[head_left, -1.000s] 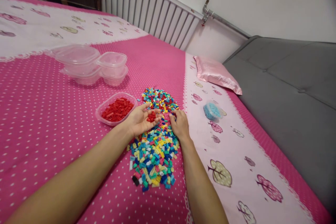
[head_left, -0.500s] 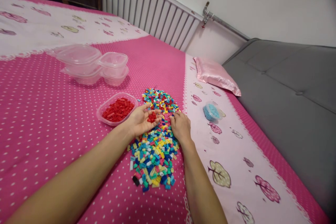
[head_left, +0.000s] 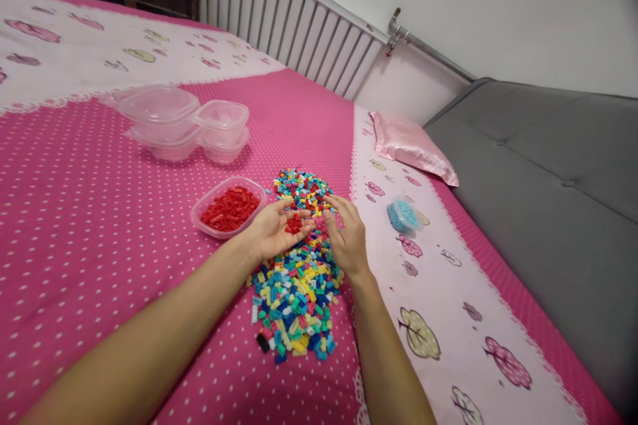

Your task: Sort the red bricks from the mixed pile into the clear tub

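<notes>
My left hand is palm up with its fingers loosely cupped, and a small heap of red toy bricks rests on it. Across from it, my right hand has its fingers stretched and its thumb apart, with nothing visible in it. Both hands are over a long pile of mixed-colour toy bricks, which they partly cover. Just left of my left hand stands a clear plastic container filled with red bricks.
Clear empty containers are stacked at the back left of the pink dotted bedspread. At right lies a small container of light blue bricks. Beyond are a pink pillow, a grey headboard and a radiator.
My right hand has lifted from the pile and turned, its fingers now stretched and thumb apart. My left hand keeps the red bricks on its palm. The view has shifted slightly.
</notes>
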A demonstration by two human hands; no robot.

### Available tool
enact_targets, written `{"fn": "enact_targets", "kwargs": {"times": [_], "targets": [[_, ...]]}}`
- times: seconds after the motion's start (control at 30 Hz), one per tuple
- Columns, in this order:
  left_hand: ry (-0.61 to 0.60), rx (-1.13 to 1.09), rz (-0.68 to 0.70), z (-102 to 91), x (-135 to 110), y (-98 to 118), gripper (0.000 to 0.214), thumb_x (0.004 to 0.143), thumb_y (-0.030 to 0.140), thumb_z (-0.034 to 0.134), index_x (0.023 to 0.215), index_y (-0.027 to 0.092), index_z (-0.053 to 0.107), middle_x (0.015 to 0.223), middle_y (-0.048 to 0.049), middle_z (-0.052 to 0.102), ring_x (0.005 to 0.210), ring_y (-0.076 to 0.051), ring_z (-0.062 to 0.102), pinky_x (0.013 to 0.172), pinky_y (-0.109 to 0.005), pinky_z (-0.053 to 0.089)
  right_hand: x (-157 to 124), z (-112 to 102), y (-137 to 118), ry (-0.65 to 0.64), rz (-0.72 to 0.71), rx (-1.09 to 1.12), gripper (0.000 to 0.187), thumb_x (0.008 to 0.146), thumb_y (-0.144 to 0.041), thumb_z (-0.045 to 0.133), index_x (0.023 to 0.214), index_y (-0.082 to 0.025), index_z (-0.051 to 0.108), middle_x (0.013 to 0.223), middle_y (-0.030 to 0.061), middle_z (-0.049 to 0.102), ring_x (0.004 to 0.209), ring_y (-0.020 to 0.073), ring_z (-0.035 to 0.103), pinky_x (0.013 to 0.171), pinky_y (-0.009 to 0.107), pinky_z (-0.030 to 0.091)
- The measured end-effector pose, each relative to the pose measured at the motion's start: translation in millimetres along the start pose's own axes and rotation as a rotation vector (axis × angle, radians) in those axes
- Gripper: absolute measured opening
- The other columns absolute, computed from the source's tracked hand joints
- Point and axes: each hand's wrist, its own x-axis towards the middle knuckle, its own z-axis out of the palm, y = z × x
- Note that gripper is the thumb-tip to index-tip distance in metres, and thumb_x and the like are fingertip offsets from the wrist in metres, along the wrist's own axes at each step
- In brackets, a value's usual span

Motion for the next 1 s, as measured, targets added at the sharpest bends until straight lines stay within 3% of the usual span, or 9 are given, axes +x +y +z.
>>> {"fn": "enact_targets", "kwargs": {"times": [0.3,0.47,0.6,0.77,0.83,0.93,1.0], "targets": [[-0.034,-0.040,-0.009,0.0,2,-4,0.028,0.095,0.017,0.030,0.082,0.012,0.055,0.062,-0.0040,0.058,0.053,-0.011,0.059,0.056,-0.022,0.055,-1,-11,-43,-0.048,-0.062,-0.001,0.030,0.093,-0.036,0.043,0.110,-0.024,0.065,0.117,0.0065,0.064,0.115,0.0223,0.054,0.102,0.045,0.040],[-0.065,0.040,-0.037,-3.3,3,-3,0.027,0.094,0.016,0.031,0.083,0.009,0.054,0.064,-0.0075,0.057,0.052,-0.012,0.058,0.041,-0.016,0.045,-2,-9,-42,0.144,0.015,0.020,0.028,0.094,-0.033,0.041,0.102,-0.020,0.065,0.109,0.0078,0.065,0.109,0.0195,0.057,0.098,0.039,0.043],[-0.086,0.119,0.028,0.5,-8,-2,0.029,0.095,0.018,0.029,0.074,0.013,0.050,0.058,-0.0025,0.050,0.041,-0.007,0.048,0.029,-0.011,0.027,-6,-3,-25,0.348,0.089,-0.064,0.030,0.094,-0.033,0.036,0.098,-0.018,0.062,0.101,0.0089,0.064,0.102,0.0195,0.058,0.094,0.038,0.044],[-0.108,0.275,0.163,-3.1,-43,3,0.034,0.097,0.026,0.030,0.065,0.018,0.039,0.048,0.0074,0.032,0.031,-0.003,0.023,0.029,-0.012,0.014,-24,8,18,0.336,0.176,-0.184,0.033,0.092,-0.036,0.036,0.097,-0.017,0.062,0.098,0.0103,0.064,0.099,0.0215,0.056,0.092,0.038,0.043],[-0.089,0.386,0.205,-14.2,-60,1,0.037,0.097,0.031,0.030,0.063,0.020,0.037,0.046,0.0094,0.023,0.031,-0.004,0.016,0.030,-0.015,0.012,-33,8,37,0.336,0.288,-0.225,0.036,0.091,-0.039,0.034,0.095,-0.016,0.062,0.096,0.0114,0.064,0.094,0.0222,0.057,0.088,0.038,0.044],[-0.026,0.614,0.264,-40.1,-85,-7,0.038,0.096,0.035,0.032,0.062,0.020,0.039,0.046,0.0092,0.021,0.034,-0.006,0.015,0.035,-0.018,0.011,-46,6,57,0.320,0.491,-0.231,0.045,0.090,-0.045,0.031,0.095,-0.015,0.063,0.096,0.0144,0.064,0.091,0.0236,0.057,0.087,0.039,0.043],[0.048,0.797,0.351,-60.1,-99,-13,0.038,0.094,0.036,0.038,0.059,0.020,0.040,0.046,0.0082,0.022,0.038,-0.007,0.017,0.040,-0.020,0.013,-53,5,61,0.296,0.528,-0.208,0.052,0.090,-0.046,0.025,0.095,-0.013,0.064,0.096,0.0163,0.066,0.095,0.0248,0.058,0.088,0.041,0.043]]}}
